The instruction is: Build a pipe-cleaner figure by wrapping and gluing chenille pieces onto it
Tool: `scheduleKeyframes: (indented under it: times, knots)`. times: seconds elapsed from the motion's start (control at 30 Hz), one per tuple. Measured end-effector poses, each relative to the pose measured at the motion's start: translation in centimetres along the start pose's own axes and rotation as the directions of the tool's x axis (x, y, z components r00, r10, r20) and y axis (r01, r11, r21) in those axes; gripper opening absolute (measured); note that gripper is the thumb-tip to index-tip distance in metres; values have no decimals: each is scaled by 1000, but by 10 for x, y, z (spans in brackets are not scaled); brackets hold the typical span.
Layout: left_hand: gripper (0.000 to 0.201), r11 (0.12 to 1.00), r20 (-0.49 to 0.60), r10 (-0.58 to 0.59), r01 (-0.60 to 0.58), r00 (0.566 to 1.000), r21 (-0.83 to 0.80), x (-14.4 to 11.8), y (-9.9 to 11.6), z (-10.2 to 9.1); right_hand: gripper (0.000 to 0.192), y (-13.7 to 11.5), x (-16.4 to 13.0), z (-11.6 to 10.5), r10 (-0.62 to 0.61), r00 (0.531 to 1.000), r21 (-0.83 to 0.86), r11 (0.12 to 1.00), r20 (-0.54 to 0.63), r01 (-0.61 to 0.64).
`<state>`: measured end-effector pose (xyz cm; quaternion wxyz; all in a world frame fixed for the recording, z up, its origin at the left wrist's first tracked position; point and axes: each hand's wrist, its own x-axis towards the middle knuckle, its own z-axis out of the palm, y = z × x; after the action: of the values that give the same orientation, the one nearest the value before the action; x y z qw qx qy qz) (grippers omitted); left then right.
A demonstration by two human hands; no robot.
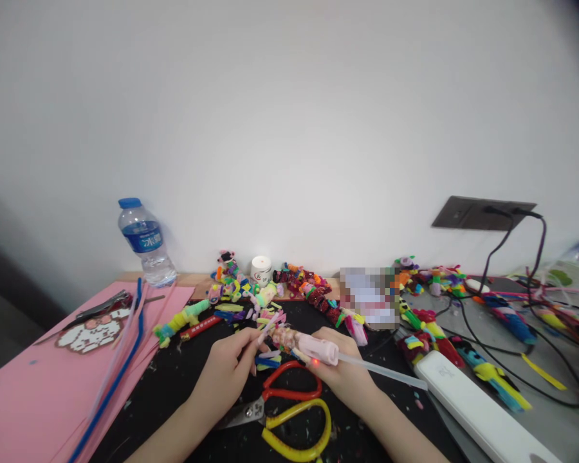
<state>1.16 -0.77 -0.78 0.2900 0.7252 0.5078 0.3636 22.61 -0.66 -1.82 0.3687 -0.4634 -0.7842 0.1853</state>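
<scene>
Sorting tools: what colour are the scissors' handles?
One red, one yellow on the scissors, head view.

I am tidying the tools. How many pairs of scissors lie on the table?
1: a pair of scissors with red and yellow handles lies on the black mat, just in front of the left hand and right hand. Others may hide under the clutter.

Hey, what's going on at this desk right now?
A person is doing craft work at a cluttered desk. The right hand holds a pink glue gun with a red light lit and a glue stick out the back. The left hand pinches a small fuzzy piece at the gun's tip. Scissors lie below the hands; finished colourful pieces line the wall, beside a bottle.
</scene>
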Motion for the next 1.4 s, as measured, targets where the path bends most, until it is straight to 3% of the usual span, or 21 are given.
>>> scheduleKeyframes:
  times: [1.4]
  knots:
    - [23,1000,-50,-8,7,999,-17,2,0,-2,16,-1,1,-2,52,996,-87,995,-68,-58]
